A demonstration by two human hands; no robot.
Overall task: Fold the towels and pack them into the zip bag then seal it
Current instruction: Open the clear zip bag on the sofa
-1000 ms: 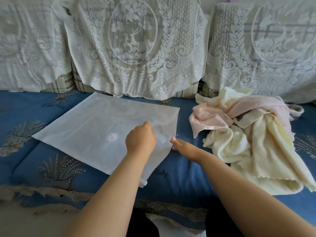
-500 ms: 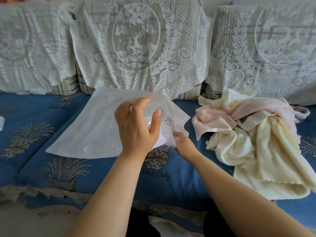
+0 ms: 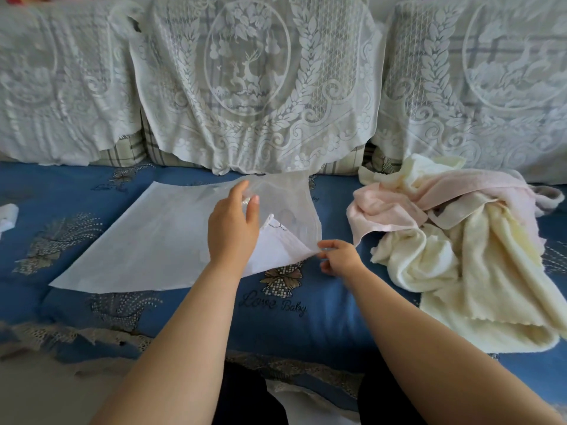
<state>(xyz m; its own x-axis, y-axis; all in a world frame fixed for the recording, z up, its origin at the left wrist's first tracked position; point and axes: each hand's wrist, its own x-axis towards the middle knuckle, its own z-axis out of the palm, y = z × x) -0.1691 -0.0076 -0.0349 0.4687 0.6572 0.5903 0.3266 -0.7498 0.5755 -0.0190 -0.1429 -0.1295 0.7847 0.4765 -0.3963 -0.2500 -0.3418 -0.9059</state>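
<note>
A large frosted white zip bag [image 3: 147, 237] lies on the blue sofa seat, its right end lifted off the cushion. My left hand [image 3: 233, 228] grips the raised upper layer of that end between thumb and fingers. My right hand [image 3: 339, 257] pinches the bag's lower right corner just above the seat. A crumpled heap of towels lies to the right of the bag, apart from it: a pink towel [image 3: 399, 210] on top and cream towels [image 3: 478, 271] spreading toward the seat's front edge.
The blue sofa seat cover [image 3: 300, 320] has embroidered flowers and lettering. Lace-covered back cushions [image 3: 254, 87] stand behind. A small white object [image 3: 7, 216] sits at the far left edge. The seat's lace-trimmed front edge runs below my forearms.
My left hand has raised the bag's right end higher and further from me. My right hand has closed onto the bag's lower corner. The bag has slid slightly and its end has opened up.
</note>
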